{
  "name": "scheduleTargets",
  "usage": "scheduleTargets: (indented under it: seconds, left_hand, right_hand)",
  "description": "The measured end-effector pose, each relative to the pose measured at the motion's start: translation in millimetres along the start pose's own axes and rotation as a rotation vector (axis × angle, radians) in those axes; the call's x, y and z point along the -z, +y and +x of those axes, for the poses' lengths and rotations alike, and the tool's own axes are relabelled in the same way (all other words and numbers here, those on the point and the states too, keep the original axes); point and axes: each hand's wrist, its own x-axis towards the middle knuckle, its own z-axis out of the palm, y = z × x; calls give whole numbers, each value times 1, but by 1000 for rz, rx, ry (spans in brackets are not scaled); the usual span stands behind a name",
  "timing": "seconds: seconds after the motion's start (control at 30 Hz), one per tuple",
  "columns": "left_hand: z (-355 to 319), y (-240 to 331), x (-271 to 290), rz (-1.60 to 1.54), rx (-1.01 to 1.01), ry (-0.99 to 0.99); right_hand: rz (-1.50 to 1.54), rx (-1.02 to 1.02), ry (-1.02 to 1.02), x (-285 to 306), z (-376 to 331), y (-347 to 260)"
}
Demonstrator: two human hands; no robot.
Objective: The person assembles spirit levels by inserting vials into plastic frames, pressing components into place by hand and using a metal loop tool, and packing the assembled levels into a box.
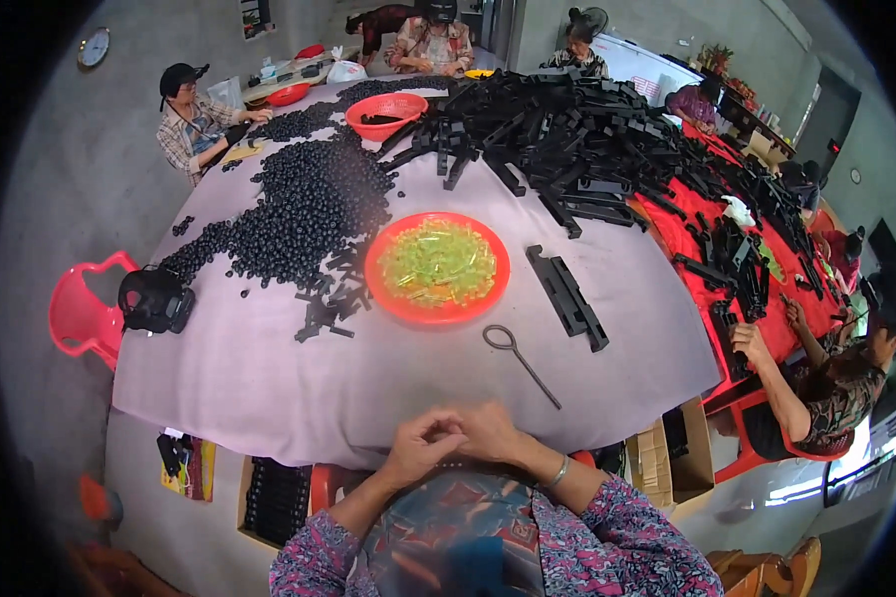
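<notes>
My left hand (420, 450) and my right hand (490, 434) meet at the table's front edge, fingers curled in against each other. What lies between them, if anything, is hidden, and the right hand is slightly blurred. Beyond them, a thin dark metal rod with a ring end (524, 366) rests on the cloth. A red plate (376, 289) full of small yellow-green translucent tubes (438, 261) stands in the middle. To its right is a long black plastic piece (567, 298). Short black pins (331, 310) are scattered left of the plate.
A large heap of black round parts (304, 204) spreads over the left of the table; long black pieces (567, 139) are piled at the back right. A red basket (408, 105) stands between them. A black bag (156, 299) sits at the left edge. Several people work around the tables.
</notes>
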Motion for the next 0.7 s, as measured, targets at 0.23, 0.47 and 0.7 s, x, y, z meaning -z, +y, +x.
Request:
scheduleTargets:
  seconds: [0.23,0.47,0.7]
  left_hand:
    - [0,0,2,25,8,-12]
    - [0,-1,3,43,11,-23]
    - [-1,-4,3,36,1,-14]
  right_hand:
    - [29,29,15,3,1,-2]
    - [21,42,19,2,0,-1]
    - [16,44,2,3,1,-2]
